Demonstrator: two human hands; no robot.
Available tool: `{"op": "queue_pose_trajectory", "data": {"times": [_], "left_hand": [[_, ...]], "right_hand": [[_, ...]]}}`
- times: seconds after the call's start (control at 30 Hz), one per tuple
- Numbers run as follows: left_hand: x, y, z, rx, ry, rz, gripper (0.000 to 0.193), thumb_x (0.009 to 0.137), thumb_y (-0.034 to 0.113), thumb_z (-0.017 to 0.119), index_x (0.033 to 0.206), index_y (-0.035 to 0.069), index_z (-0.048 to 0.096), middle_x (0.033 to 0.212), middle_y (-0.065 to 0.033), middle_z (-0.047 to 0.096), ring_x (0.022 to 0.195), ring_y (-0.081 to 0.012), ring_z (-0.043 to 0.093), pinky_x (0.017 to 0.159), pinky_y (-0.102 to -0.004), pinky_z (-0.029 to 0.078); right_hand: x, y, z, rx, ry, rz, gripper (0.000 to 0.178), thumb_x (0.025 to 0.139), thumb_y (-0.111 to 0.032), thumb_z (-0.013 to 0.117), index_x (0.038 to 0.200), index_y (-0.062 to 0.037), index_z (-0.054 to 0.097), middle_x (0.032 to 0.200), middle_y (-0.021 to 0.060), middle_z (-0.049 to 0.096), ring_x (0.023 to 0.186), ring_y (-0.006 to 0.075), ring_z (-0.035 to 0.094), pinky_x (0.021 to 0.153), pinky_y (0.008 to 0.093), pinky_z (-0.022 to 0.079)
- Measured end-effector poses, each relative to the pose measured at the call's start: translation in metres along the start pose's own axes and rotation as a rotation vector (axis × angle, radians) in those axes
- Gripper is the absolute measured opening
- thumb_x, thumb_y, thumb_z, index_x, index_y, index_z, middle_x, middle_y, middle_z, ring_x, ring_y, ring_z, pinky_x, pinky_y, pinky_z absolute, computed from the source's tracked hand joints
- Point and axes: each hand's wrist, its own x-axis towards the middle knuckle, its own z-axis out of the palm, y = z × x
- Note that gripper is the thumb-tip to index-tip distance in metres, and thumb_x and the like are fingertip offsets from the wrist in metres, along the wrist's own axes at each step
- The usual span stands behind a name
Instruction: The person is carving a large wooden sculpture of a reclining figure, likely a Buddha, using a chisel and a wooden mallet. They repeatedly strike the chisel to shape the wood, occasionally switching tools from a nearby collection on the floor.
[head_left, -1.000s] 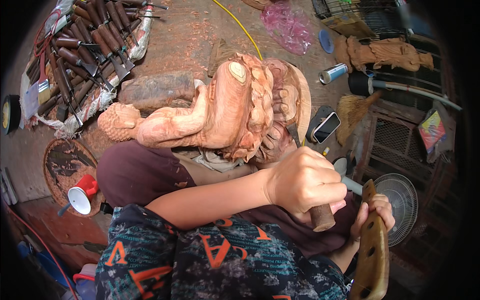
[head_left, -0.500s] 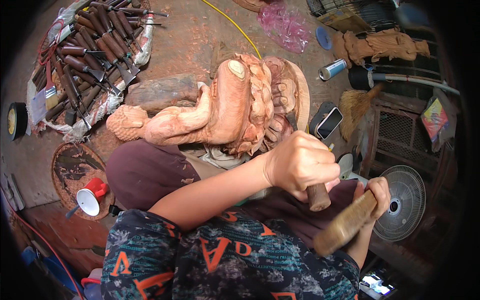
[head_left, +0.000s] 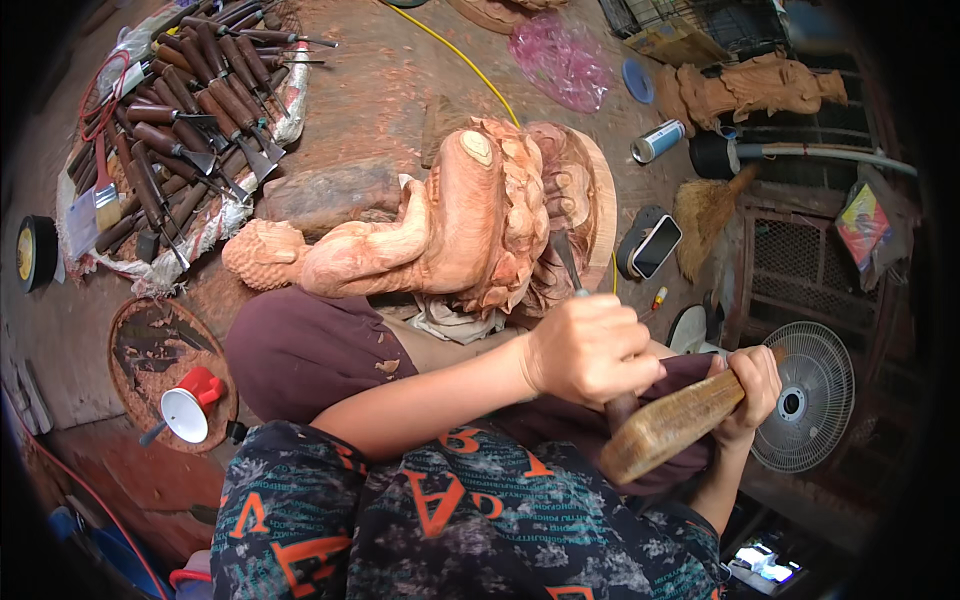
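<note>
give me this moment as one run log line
left hand: holds chisel, blade at wooden carving | right hand: holds wooden mallet | mallet-chisel contact: unclear

Chisel handle mostly out of sight

The left hand covers most of it, and the wooden mallet hides its butt. Whether the blade tip bites into the carved base cannot be told. The top edge crops a carving; a bright object is too small to identify.
</note>
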Motion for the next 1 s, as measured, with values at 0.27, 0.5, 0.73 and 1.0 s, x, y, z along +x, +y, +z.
{"op": "queue_pose_trajectory", "data": {"times": [0.27, 0.5, 0.73, 1.0], "left_hand": [[0.006, -0.007, 0.002, -0.208, 0.02, -0.024, 0.027, 0.066, 0.01, 0.072, 0.058, 0.008, 0.047, 0.055, -0.0016, 0.037, 0.046, -0.0183, 0.042, 0.042, -0.0298, 0.03], [0.007, -0.018, -0.007, -0.237, 0.024, -0.066, 0.026, 0.066, 0.008, 0.072, 0.059, 0.007, 0.047, 0.056, -0.0022, 0.036, 0.045, -0.0189, 0.04, 0.043, -0.0312, 0.029], [-0.003, -0.02, -0.01, -0.253, -0.1, 0.007, 0.026, 0.067, 0.007, 0.071, 0.059, 0.007, 0.047, 0.057, -0.0019, 0.034, 0.046, -0.0182, 0.039, 0.043, -0.0311, 0.028], [-0.014, -0.001, -0.01, -0.112, -0.171, -0.011, 0.026, 0.067, 0.007, 0.07, 0.06, 0.008, 0.046, 0.057, -0.0011, 0.034, 0.047, -0.0173, 0.038, 0.044, -0.0317, 0.029]], "right_hand": [[0.003, -0.004, 0.003, 0.045, 0.073, -0.016, 0.023, 0.072, 0.005, 0.068, 0.089, -0.0008, 0.052, 0.062, 0.0103, 0.049, 0.052, 0.0247, 0.049, 0.049, 0.0347, 0.039], [0.007, -0.003, 0.008, 0.152, 0.155, -0.08, 0.022, 0.077, 0.005, 0.065, 0.089, -0.0031, 0.049, 0.063, 0.009, 0.048, 0.052, 0.0243, 0.049, 0.048, 0.0356, 0.042], [-0.002, 0.004, 0.005, 0.027, 0.086, -0.086, 0.022, 0.067, 0.007, 0.068, 0.08, -0.0016, 0.054, 0.063, 0.0087, 0.048, 0.053, 0.0255, 0.05, 0.049, 0.0355, 0.039], [-0.003, 0.013, 0.002, 0.068, -0.048, 0.063, 0.022, 0.069, -0.001, 0.069, 0.087, -0.0016, 0.056, 0.065, 0.0104, 0.05, 0.055, 0.0272, 0.049, 0.051, 0.0358, 0.037]]}}
